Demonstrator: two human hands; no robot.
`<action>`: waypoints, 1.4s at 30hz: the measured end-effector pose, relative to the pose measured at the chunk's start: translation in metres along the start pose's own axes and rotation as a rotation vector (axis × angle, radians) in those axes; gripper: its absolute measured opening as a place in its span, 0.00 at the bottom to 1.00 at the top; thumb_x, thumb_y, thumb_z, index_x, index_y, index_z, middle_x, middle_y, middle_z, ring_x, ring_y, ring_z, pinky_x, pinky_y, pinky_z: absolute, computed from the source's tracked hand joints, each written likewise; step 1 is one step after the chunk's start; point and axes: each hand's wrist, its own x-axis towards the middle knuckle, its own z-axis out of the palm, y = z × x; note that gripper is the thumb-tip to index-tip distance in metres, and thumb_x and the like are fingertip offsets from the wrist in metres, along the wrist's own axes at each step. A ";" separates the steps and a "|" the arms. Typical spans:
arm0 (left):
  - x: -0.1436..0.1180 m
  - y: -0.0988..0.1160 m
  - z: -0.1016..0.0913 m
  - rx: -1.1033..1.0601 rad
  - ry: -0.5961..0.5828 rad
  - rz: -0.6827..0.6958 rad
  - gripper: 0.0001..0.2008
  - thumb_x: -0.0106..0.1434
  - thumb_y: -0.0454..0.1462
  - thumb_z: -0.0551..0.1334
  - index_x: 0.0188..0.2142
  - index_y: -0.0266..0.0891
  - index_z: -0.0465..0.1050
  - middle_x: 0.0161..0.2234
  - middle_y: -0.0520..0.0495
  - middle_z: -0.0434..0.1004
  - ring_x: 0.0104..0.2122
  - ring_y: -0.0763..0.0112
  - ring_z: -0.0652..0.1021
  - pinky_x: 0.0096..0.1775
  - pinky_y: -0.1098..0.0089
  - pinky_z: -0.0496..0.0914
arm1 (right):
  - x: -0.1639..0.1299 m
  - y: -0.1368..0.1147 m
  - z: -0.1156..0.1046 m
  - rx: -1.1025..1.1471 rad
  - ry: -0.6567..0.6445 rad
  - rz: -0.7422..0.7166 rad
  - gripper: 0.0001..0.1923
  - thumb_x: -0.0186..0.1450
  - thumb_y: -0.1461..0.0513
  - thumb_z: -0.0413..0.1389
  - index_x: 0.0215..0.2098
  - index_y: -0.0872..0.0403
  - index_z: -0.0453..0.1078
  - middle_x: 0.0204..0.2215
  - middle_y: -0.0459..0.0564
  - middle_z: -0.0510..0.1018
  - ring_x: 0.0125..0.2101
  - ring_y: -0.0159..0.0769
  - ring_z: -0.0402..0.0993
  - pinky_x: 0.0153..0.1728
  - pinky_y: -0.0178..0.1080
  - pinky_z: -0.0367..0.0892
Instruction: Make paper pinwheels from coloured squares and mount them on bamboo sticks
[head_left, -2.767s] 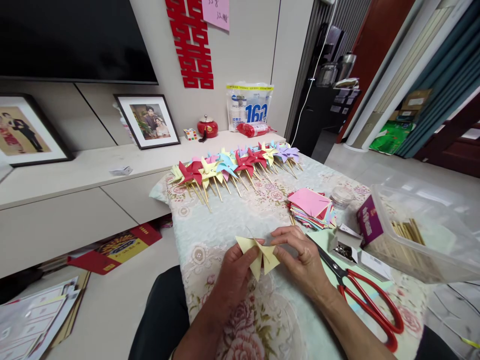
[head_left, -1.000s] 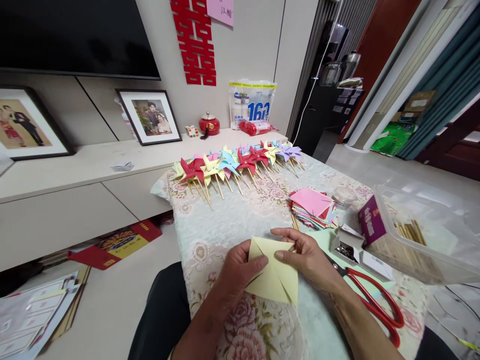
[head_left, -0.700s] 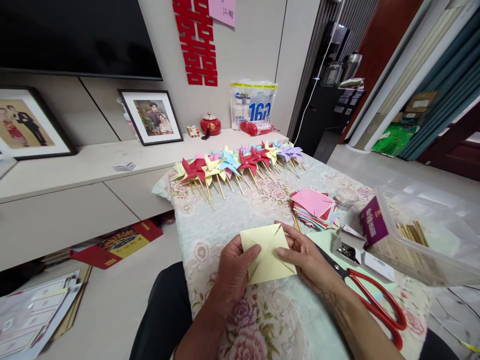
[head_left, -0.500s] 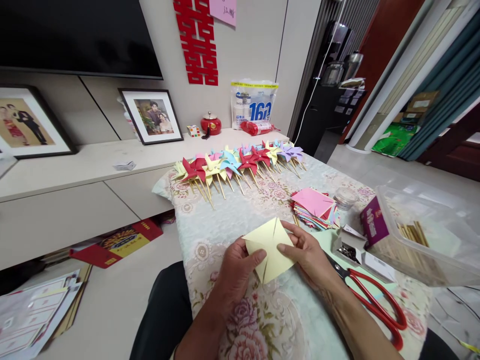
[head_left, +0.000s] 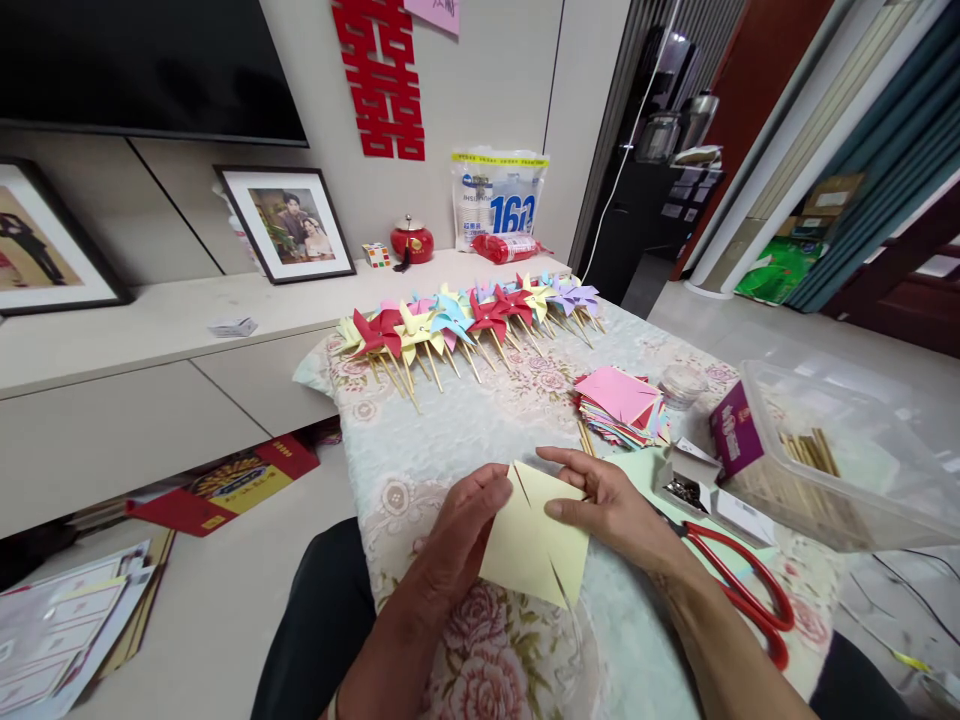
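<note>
A pale yellow paper square [head_left: 534,545] with slits cut in from its corners is held above the flowered tablecloth. My left hand [head_left: 469,520] pinches its upper left edge, thumb on top. On the other side, my right hand [head_left: 600,505] grips the right edge between thumb and fingers, the index finger stretched out above the sheet. Beyond my right hand lies a stack of coloured paper squares [head_left: 619,395], pink on top. Red-handled scissors [head_left: 739,585] rest beside my right forearm.
Finished paper pinwheels [head_left: 454,320] on sticks lie along the table's far edge. To the right stand a small open box of metal pins [head_left: 686,490] and a clear plastic bin [head_left: 840,480] with sticks. A round clear container [head_left: 682,383] sits behind the stack.
The yellow paper square has turned in my hands and come slightly lower. My left thumb has shifted from the middle of the sheet to its upper left edge. The view has shifted slightly.
</note>
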 end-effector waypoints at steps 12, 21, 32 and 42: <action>0.055 0.014 0.014 0.076 0.218 0.012 0.23 0.42 0.36 0.75 0.40 0.30 0.79 0.34 0.37 0.85 0.30 0.59 0.82 0.35 0.64 0.74 | 0.012 0.012 -0.011 -0.117 0.573 -0.462 0.28 0.59 0.54 0.66 0.56 0.50 0.70 0.48 0.56 0.78 0.46 0.45 0.75 0.46 0.49 0.72; 0.060 -0.006 0.019 -0.061 0.448 0.206 0.21 0.44 0.38 0.73 0.38 0.32 0.74 0.30 0.42 0.84 0.30 0.58 0.82 0.33 0.65 0.74 | -0.004 0.000 -0.005 -0.567 0.544 -0.757 0.06 0.69 0.62 0.57 0.44 0.49 0.75 0.38 0.50 0.79 0.39 0.39 0.75 0.39 0.41 0.69; 0.055 -0.010 0.024 0.013 0.392 0.177 0.21 0.48 0.39 0.70 0.41 0.31 0.73 0.29 0.44 0.83 0.24 0.66 0.79 0.28 0.68 0.72 | 0.013 0.021 0.004 -0.776 0.395 -0.706 0.09 0.64 0.68 0.58 0.41 0.51 0.75 0.35 0.50 0.79 0.37 0.40 0.75 0.38 0.42 0.70; 0.055 -0.011 0.025 0.055 0.357 0.181 0.18 0.46 0.36 0.71 0.38 0.31 0.78 0.28 0.46 0.82 0.25 0.68 0.78 0.29 0.71 0.71 | 0.014 0.024 0.003 -0.868 0.365 -0.757 0.15 0.64 0.69 0.57 0.48 0.49 0.72 0.37 0.51 0.77 0.39 0.42 0.73 0.41 0.45 0.71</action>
